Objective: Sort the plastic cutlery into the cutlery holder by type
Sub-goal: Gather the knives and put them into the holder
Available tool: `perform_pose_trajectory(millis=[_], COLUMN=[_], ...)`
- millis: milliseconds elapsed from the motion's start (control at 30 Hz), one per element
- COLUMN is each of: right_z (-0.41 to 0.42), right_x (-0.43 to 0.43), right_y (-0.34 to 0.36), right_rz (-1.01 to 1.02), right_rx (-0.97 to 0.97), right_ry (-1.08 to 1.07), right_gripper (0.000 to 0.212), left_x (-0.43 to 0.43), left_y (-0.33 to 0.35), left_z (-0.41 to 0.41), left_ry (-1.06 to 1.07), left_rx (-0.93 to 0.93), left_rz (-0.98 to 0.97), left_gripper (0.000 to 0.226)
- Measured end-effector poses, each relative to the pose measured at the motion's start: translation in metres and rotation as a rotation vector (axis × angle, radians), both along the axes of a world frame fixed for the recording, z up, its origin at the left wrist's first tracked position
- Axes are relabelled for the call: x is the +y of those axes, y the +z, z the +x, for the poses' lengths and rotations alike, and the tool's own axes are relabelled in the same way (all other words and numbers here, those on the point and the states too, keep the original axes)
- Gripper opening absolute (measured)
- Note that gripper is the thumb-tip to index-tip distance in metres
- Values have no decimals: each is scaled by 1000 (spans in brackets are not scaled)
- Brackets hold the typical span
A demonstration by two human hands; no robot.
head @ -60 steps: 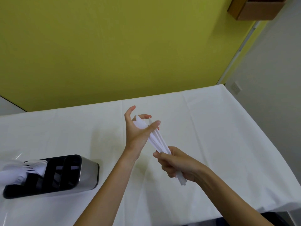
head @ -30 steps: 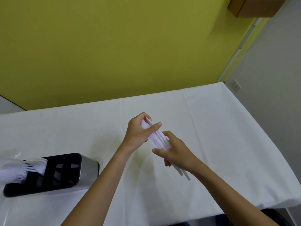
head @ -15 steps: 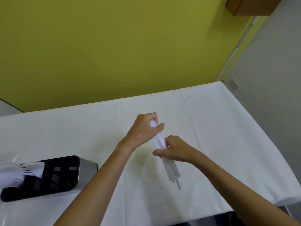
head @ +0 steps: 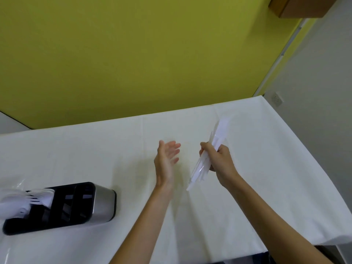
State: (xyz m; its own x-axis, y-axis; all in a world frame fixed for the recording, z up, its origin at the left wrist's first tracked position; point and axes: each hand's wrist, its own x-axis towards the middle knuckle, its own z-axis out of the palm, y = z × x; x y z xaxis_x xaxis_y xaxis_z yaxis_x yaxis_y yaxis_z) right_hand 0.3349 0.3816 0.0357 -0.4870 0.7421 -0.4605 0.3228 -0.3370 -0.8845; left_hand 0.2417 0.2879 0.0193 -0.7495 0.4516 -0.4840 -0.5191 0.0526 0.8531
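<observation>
My right hand (head: 219,160) grips a bundle of white plastic knives (head: 208,155) round its middle, held above the white tablecloth (head: 247,149), blades pointing up and away. My left hand (head: 167,159) is just left of the bundle, fingers straight, palm turned toward it, holding nothing. The cutlery holder (head: 91,202), black inside with a steel wall, stands at the lower left. White plastic forks (head: 36,195) stick out of its left compartment; its other compartments look dark.
A crumpled clear plastic wrapper (head: 11,187) lies at the far left edge beside the holder. The table's right and front edges drop off close to my right arm. A yellow wall rises behind the table.
My left hand has let go of the knife bundle and opened. My right hand has turned the bundle and carried it to the right, blades now higher.
</observation>
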Motion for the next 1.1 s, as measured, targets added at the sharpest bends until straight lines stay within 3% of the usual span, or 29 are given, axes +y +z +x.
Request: perform_pose_trajectory(millis=[200, 500, 633, 767, 933, 1100], right_z=[-14, -13, -17, -28, -61, -109], right_x=[-28, -42, -37, -31, -65, -131], right_y=[-4, -2, 7, 23, 41, 50], right_rz=[-61, -73, -4, 21, 57, 106], right_rx=[31, 78, 122, 208, 285, 307], right_ry=[-221, -273, -260, -292, -208, -63], right_gripper=[27, 30, 32, 32, 34, 33], left_x=[-3, 1, 0, -19, -87, -173], left_y=[-2, 6, 16, 46, 99, 120], left_z=[34, 29, 22, -10, -77, -129], left_ry=[103, 148, 116, 107, 139, 121], left_rx=[-172, -152, -20, 266, 542, 654], left_rz=[140, 230, 207, 218, 212, 129], left_gripper=[68, 75, 68, 52, 44, 43])
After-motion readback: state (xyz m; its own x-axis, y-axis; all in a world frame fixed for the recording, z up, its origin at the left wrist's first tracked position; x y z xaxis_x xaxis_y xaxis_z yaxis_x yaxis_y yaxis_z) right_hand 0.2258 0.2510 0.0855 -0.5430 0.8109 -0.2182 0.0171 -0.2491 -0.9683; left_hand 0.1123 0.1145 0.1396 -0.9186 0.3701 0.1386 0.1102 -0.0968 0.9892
